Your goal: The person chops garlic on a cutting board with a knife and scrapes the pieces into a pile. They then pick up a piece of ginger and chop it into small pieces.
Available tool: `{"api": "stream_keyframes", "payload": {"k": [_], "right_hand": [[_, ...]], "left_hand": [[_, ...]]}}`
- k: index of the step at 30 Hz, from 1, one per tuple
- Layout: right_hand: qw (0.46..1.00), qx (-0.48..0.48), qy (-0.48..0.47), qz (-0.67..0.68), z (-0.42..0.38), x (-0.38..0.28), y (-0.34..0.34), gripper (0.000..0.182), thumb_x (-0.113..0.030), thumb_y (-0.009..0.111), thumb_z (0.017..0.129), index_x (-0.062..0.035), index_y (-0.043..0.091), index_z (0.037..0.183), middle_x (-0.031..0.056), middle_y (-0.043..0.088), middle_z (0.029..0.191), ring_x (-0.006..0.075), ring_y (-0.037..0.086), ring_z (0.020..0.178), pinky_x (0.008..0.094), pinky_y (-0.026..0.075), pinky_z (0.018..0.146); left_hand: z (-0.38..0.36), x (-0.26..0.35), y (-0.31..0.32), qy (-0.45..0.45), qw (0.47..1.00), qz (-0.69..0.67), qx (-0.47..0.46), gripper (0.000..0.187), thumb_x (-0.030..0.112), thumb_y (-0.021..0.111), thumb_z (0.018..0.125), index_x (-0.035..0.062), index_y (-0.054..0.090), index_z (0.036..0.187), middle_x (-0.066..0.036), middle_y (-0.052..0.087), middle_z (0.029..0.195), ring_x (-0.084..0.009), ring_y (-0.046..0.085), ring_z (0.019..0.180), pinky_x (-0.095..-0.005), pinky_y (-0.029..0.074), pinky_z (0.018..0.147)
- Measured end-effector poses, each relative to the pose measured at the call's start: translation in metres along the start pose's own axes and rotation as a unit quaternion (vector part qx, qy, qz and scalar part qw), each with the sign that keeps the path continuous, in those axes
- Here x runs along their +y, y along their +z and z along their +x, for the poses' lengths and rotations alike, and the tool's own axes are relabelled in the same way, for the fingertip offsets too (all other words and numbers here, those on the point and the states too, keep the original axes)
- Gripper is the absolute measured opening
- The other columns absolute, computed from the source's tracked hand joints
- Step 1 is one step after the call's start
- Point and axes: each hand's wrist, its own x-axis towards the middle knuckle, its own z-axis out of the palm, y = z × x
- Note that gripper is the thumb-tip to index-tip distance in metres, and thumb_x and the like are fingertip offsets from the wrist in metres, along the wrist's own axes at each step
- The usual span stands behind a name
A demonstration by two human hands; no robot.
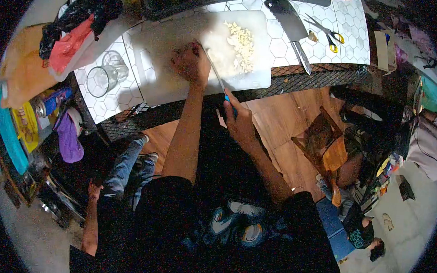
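Note:
My right hand (236,118) is wrapped round the blue handle of a kitchen knife (215,71). The narrow blade points up and left over a white cutting board (166,87), its tip close to my left hand (191,63). That hand is on the board with its fingers curled in; whatever they hold is hidden in shadow. Small pale-yellow chopped pieces (244,46) form a heap on the board, right of the blade. A cleaver (289,21) lies on the tiled counter beyond the board's right edge, handle toward me.
Yellow-handled scissors (332,38) lie right of the cleaver. A glass (102,80) stands left of the board, near black and red plastic bags (72,45). Another person's hand (95,190) shows at lower left. A wooden chair (326,147) and a seated person (362,228) are at right.

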Motion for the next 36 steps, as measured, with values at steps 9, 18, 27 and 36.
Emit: {"api": "stream_keyframes", "payload": {"k": [9,18,27,36], "right_hand": [[0.982,-0.08,0.167,-0.035,-0.004,-0.03,0.004,0.04,-0.026,0.047,0.101,-0.0096,0.05,0.137,0.0249,0.059,0.068,0.0404,0.061,0.061,0.0483,0.046,0.057],[0.988,-0.052,0.139,-0.033,0.0,-0.024,-0.003,0.039,-0.025,0.049,0.1,-0.0085,0.051,0.136,0.0234,0.055,0.06,0.0375,0.057,0.051,0.0472,0.044,0.051],[0.98,-0.083,0.182,-0.009,-0.001,-0.037,-0.007,0.041,-0.025,0.047,0.102,-0.0052,0.049,0.138,0.0146,0.056,0.065,0.0172,0.051,0.057,0.0332,0.043,0.057],[0.98,-0.079,0.183,-0.02,0.0,-0.046,-0.005,0.041,-0.025,0.047,0.102,-0.0036,0.05,0.136,0.021,0.055,0.062,0.0234,0.053,0.052,0.0385,0.043,0.054]], "left_hand": [[0.009,0.011,-0.024,-0.101,0.988,-0.108,-0.053,0.03,0.033,0.057,0.088,0.0112,0.071,0.074,-0.008,0.071,0.084,-0.0331,0.061,0.088,-0.0508,0.038,0.088],[0.012,0.016,-0.029,-0.111,0.987,-0.104,-0.044,0.028,0.033,0.058,0.087,0.0125,0.071,0.072,-0.008,0.07,0.084,-0.0347,0.059,0.094,-0.0513,0.038,0.09],[0.01,0.015,-0.026,-0.123,0.986,-0.089,-0.061,0.032,0.036,0.056,0.089,0.0109,0.072,0.076,-0.01,0.071,0.086,-0.0345,0.057,0.101,-0.0531,0.035,0.093],[-0.034,-0.025,0.072,-0.056,0.995,-0.073,-0.03,0.031,0.036,0.055,0.09,0.0129,0.074,0.08,-0.008,0.071,0.09,-0.0324,0.058,0.101,-0.0535,0.033,0.095]]}}
